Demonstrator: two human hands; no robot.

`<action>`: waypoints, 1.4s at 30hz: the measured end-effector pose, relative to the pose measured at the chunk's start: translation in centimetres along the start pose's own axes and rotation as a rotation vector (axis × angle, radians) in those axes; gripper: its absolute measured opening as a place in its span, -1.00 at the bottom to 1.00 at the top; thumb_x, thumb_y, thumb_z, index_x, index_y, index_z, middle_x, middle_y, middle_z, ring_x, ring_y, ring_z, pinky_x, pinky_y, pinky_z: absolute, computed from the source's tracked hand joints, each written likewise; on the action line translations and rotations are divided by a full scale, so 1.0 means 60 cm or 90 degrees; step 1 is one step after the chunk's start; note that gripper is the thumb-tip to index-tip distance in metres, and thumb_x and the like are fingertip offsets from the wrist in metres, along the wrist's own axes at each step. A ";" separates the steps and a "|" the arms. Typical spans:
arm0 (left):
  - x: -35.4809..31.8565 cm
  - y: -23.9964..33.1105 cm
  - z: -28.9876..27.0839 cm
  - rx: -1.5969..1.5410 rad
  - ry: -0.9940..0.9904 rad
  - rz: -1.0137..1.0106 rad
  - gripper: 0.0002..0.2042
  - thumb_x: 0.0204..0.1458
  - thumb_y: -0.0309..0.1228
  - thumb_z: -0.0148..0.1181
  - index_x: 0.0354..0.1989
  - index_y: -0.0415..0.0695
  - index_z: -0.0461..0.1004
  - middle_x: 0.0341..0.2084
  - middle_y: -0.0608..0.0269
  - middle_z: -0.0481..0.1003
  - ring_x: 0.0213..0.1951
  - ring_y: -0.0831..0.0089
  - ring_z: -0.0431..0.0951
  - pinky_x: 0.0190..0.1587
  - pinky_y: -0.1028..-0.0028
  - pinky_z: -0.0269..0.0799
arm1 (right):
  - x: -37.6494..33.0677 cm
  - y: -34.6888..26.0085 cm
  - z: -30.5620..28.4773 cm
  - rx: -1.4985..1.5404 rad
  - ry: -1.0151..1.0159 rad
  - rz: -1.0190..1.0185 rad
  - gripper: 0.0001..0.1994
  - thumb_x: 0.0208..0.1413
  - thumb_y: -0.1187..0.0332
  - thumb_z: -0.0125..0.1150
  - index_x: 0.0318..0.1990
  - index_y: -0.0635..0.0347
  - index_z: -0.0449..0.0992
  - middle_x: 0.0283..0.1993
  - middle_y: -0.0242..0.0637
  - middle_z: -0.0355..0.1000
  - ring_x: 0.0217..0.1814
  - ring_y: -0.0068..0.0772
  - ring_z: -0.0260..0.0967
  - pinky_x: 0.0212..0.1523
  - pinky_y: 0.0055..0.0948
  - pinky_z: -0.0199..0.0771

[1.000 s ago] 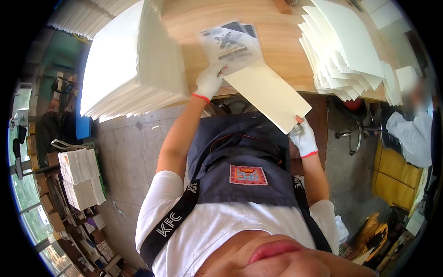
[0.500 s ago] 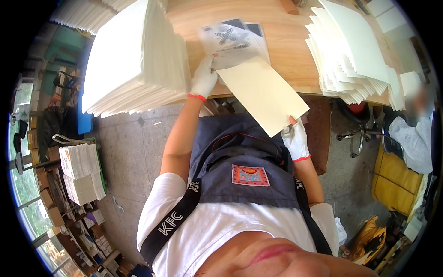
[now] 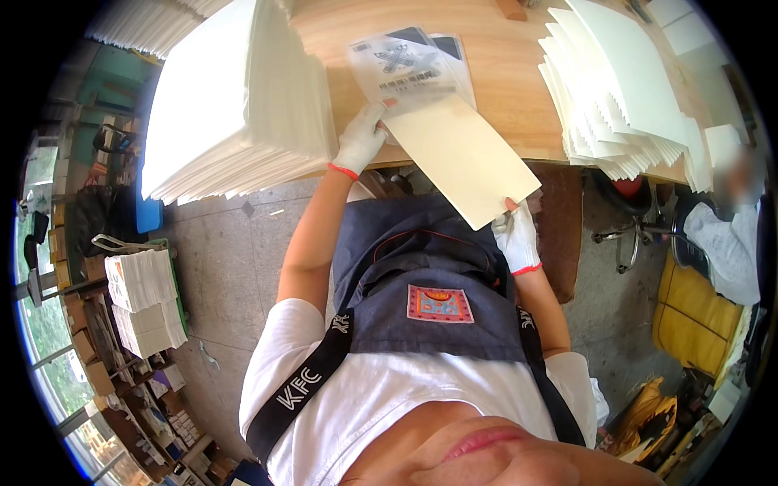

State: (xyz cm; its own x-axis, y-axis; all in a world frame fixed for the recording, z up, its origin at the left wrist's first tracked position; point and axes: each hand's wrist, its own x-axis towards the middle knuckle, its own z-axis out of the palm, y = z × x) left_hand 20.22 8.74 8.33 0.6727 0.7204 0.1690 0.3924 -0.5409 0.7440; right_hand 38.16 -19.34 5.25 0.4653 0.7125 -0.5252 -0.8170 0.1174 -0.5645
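Observation:
A cream paper pad or sheet stack [image 3: 463, 166] slants between my gloved hands over the table's near edge. My right hand [image 3: 516, 236] is closed on its near right corner, thumb on top. My left hand [image 3: 361, 139] is closed at the near edge of a clear printed plastic bag [image 3: 405, 69], beside the pad's far left corner. The pad's far end overlaps the bag's near end; whether it lies inside the mouth I cannot tell. Another similar bag shows under the first, with a dark corner [image 3: 450, 49]. Both gloves are white with red cuffs.
A tall stack of white paper [image 3: 267, 105] stands left on the wooden table [image 3: 506, 89]. Fanned cream-white stacks [image 3: 616, 81] stand right. A wheeled chair [image 3: 628, 198] is under the right side. Bundled paper [image 3: 146, 304] sits on the floor at left.
The pad has moved slightly away from me, toward the bag, with my right hand following. My left thumb has shifted a little right along the bag's near edge.

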 end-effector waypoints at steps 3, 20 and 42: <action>-0.004 0.005 0.009 0.065 0.034 0.068 -0.63 -0.19 -0.71 -0.10 -0.15 -0.16 0.36 -0.18 0.18 0.42 -0.44 0.38 0.39 -0.33 0.46 0.32 | -0.007 -0.002 0.015 0.028 -0.019 0.000 -0.76 0.15 0.45 -0.09 -0.02 0.04 0.26 -0.32 -0.34 0.38 -0.63 -0.56 0.33 -0.76 -0.65 0.25; -0.061 -0.007 0.274 -0.954 0.070 -0.315 -0.73 0.02 -0.58 -0.01 -0.06 -0.25 0.31 -0.24 0.15 0.44 -0.25 0.37 0.49 -0.28 0.47 0.47 | -0.083 -0.005 0.049 -0.102 -0.090 -0.028 -0.72 0.22 0.35 -0.12 0.06 0.18 0.20 -0.28 -0.19 0.40 -0.51 -0.42 0.44 -0.63 -0.55 0.46; -0.170 -0.030 0.132 -0.757 0.038 -0.513 -0.81 0.08 -0.41 0.01 -0.19 -0.25 0.36 -0.33 0.16 0.47 -0.29 0.33 0.52 -0.27 0.41 0.51 | 0.071 0.064 0.138 -0.586 -0.261 0.014 -0.77 0.12 0.42 -0.15 -0.11 0.14 0.40 -0.55 -0.35 0.37 -0.64 -0.58 0.31 -0.62 -0.60 0.32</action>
State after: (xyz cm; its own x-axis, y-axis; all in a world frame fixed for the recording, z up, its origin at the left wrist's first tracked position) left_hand 17.62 -1.03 0.15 0.4847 0.6834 -0.5459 -0.1208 0.6704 0.7321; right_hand 34.17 -10.14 6.09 0.1586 0.9115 -0.3794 -0.1631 -0.3548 -0.9206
